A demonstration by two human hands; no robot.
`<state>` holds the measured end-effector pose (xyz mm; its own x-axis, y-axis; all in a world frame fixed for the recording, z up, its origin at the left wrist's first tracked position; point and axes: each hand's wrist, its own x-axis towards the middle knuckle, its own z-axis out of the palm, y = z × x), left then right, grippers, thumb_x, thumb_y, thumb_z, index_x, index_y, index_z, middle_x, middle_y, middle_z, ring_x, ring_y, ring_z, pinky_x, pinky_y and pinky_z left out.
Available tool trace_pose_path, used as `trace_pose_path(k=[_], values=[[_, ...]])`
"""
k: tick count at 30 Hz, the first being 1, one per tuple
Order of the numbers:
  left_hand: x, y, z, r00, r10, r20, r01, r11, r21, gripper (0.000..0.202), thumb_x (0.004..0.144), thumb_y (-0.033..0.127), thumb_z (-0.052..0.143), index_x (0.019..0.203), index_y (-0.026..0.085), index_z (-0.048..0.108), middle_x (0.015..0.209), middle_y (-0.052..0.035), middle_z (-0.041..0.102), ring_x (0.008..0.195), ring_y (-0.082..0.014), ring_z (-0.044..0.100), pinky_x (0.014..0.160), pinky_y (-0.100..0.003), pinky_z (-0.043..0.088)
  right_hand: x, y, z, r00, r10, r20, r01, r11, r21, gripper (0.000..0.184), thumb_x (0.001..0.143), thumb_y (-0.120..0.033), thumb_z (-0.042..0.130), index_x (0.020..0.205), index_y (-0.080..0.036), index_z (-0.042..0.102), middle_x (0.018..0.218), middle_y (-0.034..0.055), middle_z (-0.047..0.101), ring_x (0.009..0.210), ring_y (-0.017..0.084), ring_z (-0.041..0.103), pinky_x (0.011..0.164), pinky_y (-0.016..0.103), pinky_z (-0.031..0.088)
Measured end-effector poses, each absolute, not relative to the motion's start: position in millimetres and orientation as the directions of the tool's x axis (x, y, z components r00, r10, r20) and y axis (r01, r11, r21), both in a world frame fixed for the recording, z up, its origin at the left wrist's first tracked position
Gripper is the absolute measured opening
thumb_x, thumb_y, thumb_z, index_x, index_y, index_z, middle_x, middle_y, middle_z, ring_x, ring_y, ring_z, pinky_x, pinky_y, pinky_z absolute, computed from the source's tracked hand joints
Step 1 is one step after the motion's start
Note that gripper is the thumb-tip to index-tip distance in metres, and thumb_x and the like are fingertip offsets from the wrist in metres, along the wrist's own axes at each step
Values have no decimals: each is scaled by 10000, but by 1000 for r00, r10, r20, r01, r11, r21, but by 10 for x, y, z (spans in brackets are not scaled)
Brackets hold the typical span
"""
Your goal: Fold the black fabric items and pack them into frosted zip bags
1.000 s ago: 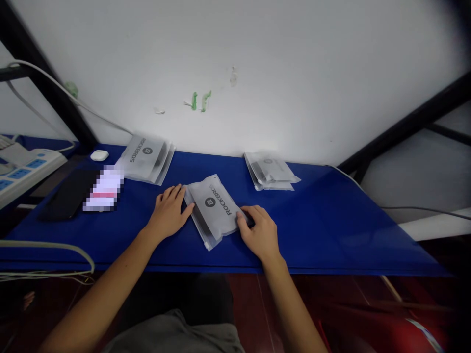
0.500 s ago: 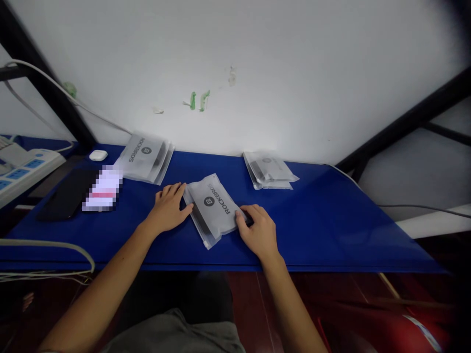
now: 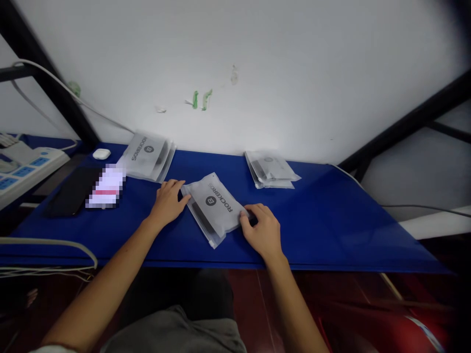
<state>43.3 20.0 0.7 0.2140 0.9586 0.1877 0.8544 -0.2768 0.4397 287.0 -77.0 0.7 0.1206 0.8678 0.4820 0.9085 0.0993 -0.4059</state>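
Note:
A frosted grey zip pouch [image 3: 214, 207] printed ROCKBROS lies flat on the blue table [image 3: 331, 220] in front of me, with a dark item inside. My left hand [image 3: 167, 202] rests on the table at the pouch's left corner, fingers together and pressing its edge. My right hand [image 3: 262, 230] sits at the pouch's right corner, fingers curled and pinching that edge.
A stack of similar pouches [image 3: 147, 155] lies at the back left, another pile [image 3: 270, 170] at the back right. A dark phone [image 3: 71, 191], a white earbud case [image 3: 101, 154] and a power strip [image 3: 25, 169] are at the left. The white wall stands close behind.
Both hands and the pouch stay almost where they were. My left hand has crept slightly up along the pouch's left corner.

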Motion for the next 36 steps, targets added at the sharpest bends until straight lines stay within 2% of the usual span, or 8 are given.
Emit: trace_pose_path(k=[6, 10, 17, 23, 27, 31, 36], values=[[427, 243, -20, 183, 956, 229, 805, -280, 524, 393, 823, 302, 583, 1191, 165, 593, 1129, -102, 600, 1088, -252, 548, 965, -408, 445, 2891, -813, 14, 163, 863, 478, 908, 58, -415, 171, 849, -331, 524, 773, -201, 606, 760, 33, 624, 740, 192, 558, 662, 305, 417], [417, 270, -45, 170, 954, 248, 797, -281, 535, 380, 805, 292, 593, 1164, 168, 611, 1014, -83, 636, 989, -235, 588, 937, -393, 466, 2902, -836, 12, 186, 856, 482, 907, 39, -419, 225, 863, -377, 523, 735, -205, 592, 729, 30, 611, 719, 188, 548, 651, 301, 406], [444, 280, 9, 147, 971, 187, 825, -225, 519, 331, 803, 251, 590, 1100, 115, 645, 1024, -122, 652, 955, -239, 609, 915, -370, 465, 2929, -907, 3, 173, 872, 459, 894, 57, -445, 207, 861, -350, 537, 722, -204, 584, 708, 21, 599, 708, 180, 531, 655, 297, 400], [442, 319, 81, 95, 987, 126, 834, -148, 531, 141, 780, 217, 621, 889, 148, 678, 837, -82, 680, 816, -216, 631, 815, -337, 477, 2957, -930, -11, 182, 881, 438, 846, 87, -527, 245, 862, -370, 551, 677, -211, 575, 665, 12, 601, 675, 173, 529, 654, 300, 409], [413, 319, 126, 49, 995, 85, 803, -90, 589, 63, 756, 234, 648, 785, 180, 664, 766, -53, 690, 737, -194, 633, 727, -305, 471, 2974, -933, -24, 183, 887, 423, 831, 91, -549, 256, 874, -370, 524, 677, -217, 577, 667, 22, 614, 663, 180, 547, 636, 305, 419], [395, 276, 172, 44, 995, 93, 757, -94, 646, 64, 766, 249, 622, 764, 203, 667, 763, -41, 702, 751, -192, 640, 728, -305, 457, 2988, -957, -16, 197, 888, 416, 816, 87, -572, 271, 889, -362, 497, 672, -218, 573, 667, 21, 618, 638, 175, 548, 626, 304, 422], [445, 237, 246, 56, 989, 140, 738, -135, 661, 98, 781, 274, 581, 749, 223, 658, 737, -19, 694, 721, -183, 628, 696, -304, 445, 3025, -1020, 23, 225, 889, 399, 772, 87, -630, 284, 891, -365, 497, 662, -216, 575, 641, 13, 607, 603, 164, 546, 602, 293, 422]])
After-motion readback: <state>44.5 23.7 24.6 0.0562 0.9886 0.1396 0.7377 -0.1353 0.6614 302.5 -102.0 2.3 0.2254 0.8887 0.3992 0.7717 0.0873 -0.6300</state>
